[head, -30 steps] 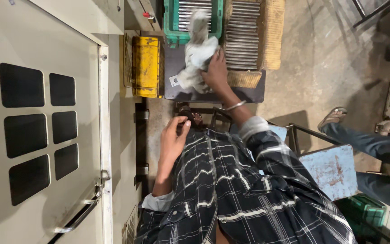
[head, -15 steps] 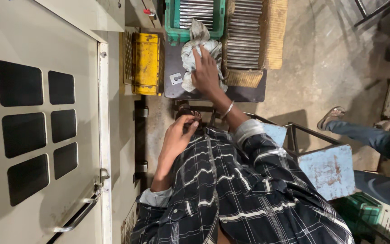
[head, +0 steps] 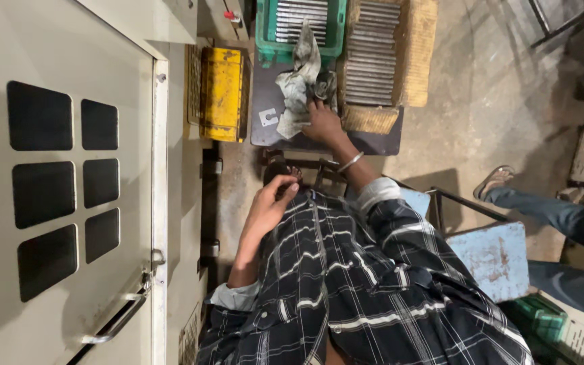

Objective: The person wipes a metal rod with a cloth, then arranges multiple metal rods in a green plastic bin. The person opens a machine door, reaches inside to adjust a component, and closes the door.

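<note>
My right hand (head: 322, 123), a metal bangle on its wrist, reaches out and grips a crumpled grey-white rag (head: 297, 88). The rag lies on a dark flat plate (head: 373, 143) between the crates. My left hand (head: 270, 206) stays close to my plaid shirt. Its fingers curl at a small dark metal part (head: 277, 169) on a dark frame; whether they hold it is unclear. A small pale flat piece with a notch (head: 269, 117) lies on the plate, left of the rag.
A green crate (head: 265, 47) and a woven tray (head: 417, 54) hold rows of metal bars. A yellow box (head: 223, 94) sits beside a grey machine door (head: 69, 203). A blue stool (head: 495, 257) and another person's sandalled foot (head: 495, 181) are on the right.
My right hand has moved farther out with the rag, from near my body toward the crates, and lowered it onto the plate. My left hand has barely shifted.
</note>
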